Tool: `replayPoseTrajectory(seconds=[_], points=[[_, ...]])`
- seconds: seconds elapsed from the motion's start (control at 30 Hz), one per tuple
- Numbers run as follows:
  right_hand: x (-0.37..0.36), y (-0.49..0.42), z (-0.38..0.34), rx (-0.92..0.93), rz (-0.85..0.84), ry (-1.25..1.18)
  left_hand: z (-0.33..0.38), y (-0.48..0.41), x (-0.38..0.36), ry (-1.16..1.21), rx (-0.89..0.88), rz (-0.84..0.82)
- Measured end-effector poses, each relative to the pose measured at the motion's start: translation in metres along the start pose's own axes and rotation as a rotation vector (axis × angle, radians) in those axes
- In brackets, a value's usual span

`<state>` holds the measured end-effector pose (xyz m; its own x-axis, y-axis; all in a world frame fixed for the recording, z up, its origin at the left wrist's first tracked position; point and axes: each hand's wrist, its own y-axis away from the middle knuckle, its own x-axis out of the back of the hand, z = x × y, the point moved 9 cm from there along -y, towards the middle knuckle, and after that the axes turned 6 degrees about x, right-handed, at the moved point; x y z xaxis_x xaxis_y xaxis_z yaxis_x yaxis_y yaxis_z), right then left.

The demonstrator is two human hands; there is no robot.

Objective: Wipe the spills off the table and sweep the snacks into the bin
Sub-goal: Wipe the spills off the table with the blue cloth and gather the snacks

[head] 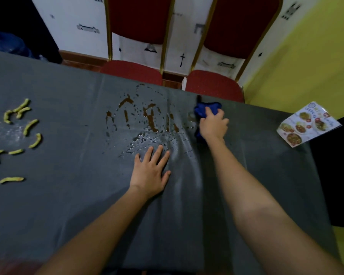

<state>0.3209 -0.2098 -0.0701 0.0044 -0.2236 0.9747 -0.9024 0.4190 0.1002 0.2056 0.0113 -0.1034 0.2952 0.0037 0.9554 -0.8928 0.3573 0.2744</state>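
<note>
On the table point(68, 205), dark grey cloth cover, left hand point(150, 171) lies flat near the middle, fingers spread, palm down, grip holding nothing, just below the wet patch. Right hand point(213, 126) further out, grip closed around a bunched blue rag point(206, 108), pressed to the cloth at the right end of the brown spills point(149, 118). Yellow-green snacks point(22, 128) scattered toward the left edge, well apart from both hands. Food menu point(306, 124) overhangs the right edge. Two red chairs point(139, 22) beyond the far edge.
</note>
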Motion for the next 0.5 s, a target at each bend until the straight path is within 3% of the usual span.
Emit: replayPoseTrajectory(seconds=[0.1, 0.27, 0.5], points=[[-0.02, 0.028, -0.052, 0.171, -0.049, 0.05, -0.002, 0.004, 0.0, 0.011, -0.016, -0.029], [-0.012, 0.032, -0.037, 0.142, -0.055, 0.054, -0.007, 0.004, 0.005, -0.002, -0.063, -0.027], [0.01, 0.034, 0.086, -0.21, 0.037, 0.004, -0.008, 0.001, 0.006, -0.026, -0.099, -0.025]])
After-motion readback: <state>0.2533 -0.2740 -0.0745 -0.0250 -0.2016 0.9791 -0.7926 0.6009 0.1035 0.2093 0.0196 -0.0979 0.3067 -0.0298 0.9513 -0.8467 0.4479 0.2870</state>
